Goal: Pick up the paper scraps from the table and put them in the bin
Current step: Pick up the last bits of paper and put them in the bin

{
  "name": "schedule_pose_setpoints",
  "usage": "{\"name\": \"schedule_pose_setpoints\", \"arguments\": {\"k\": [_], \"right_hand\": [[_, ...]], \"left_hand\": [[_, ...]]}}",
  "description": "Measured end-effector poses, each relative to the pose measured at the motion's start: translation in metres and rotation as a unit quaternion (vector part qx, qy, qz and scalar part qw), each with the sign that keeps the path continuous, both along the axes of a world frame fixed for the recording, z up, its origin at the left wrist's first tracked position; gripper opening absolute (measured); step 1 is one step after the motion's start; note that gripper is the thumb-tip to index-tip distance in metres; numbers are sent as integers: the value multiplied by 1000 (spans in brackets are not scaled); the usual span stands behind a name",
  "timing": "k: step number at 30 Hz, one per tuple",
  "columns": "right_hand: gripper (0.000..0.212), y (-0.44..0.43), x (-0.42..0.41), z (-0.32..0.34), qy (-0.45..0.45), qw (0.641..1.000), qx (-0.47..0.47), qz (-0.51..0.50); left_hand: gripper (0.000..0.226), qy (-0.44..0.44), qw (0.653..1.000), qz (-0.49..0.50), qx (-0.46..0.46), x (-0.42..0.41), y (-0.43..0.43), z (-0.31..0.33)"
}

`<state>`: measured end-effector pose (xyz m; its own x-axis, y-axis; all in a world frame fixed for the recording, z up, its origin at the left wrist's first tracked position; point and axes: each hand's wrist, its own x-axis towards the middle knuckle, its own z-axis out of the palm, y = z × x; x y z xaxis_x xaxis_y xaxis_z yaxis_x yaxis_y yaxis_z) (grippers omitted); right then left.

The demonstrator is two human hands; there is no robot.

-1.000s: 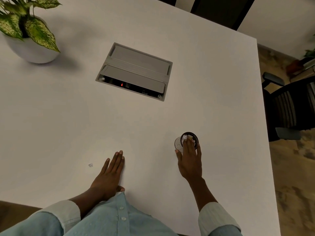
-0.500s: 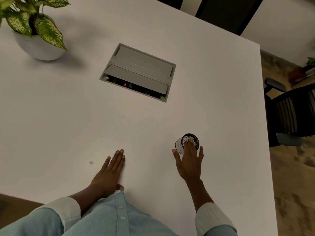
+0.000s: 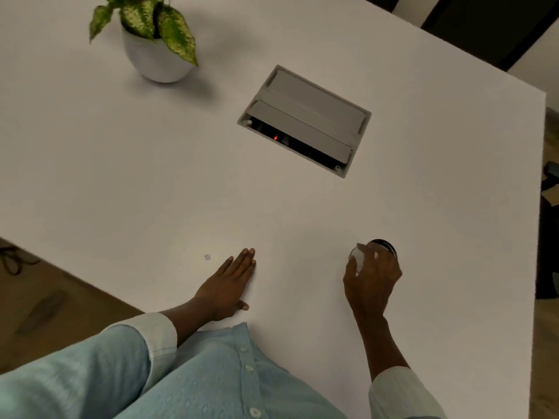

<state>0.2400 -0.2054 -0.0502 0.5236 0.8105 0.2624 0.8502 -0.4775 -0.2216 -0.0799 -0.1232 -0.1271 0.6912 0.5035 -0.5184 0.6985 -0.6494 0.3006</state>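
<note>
White table (image 3: 121,164): left hand (image 3: 225,287) flat near one paper scrap (image 3: 207,257); right hand (image 3: 370,281) cupped over small bin (image 3: 384,245) towards the right edge.

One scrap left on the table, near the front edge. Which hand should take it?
Left, probably. The left hand lies flat on the table right beside the paper scrap, its fingers empty. The right hand is curled over the small bin, farther off.

Dim, warm indoor light leaves the white table (image 3: 121,164) greyish. The plant pot (image 3: 157,60) in the upper left throws a soft shadow to its right. The right hand (image 3: 370,282) at lower right is motion-blurred. Wide-angle distortion bends the table edges; the whole frame looks soft and grainy.
</note>
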Motion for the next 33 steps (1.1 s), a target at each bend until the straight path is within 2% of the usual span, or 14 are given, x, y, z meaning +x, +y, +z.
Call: {"name": "schedule_pose_setpoints", "arguments": {"k": [4, 10, 14, 23, 30, 33], "right_hand": [[20, 25, -46, 0, 91, 989, -6, 119], [25, 73, -128, -17, 162, 941, -146, 260], [33, 103, -176, -34, 148, 897, -247, 337], [40, 135, -232, -52, 152, 840, -317, 412], [23, 140, -258, -56, 68, 827, -325, 454], [21, 136, -258, -55, 77, 831, -325, 446]], "left_hand": [[113, 7, 1000, 3, 19, -29, -16, -2], [122, 15, 999, -15, 32, -69, -31, -9], [123, 10, 1000, -3, 28, -69, -32, -8], [123, 81, 997, -2, 5, -61, -31, -11], [114, 107, 993, -33, -45, -61, -17, -3], [110, 107, 991, -33, -67, -59, -11, 4]]}}
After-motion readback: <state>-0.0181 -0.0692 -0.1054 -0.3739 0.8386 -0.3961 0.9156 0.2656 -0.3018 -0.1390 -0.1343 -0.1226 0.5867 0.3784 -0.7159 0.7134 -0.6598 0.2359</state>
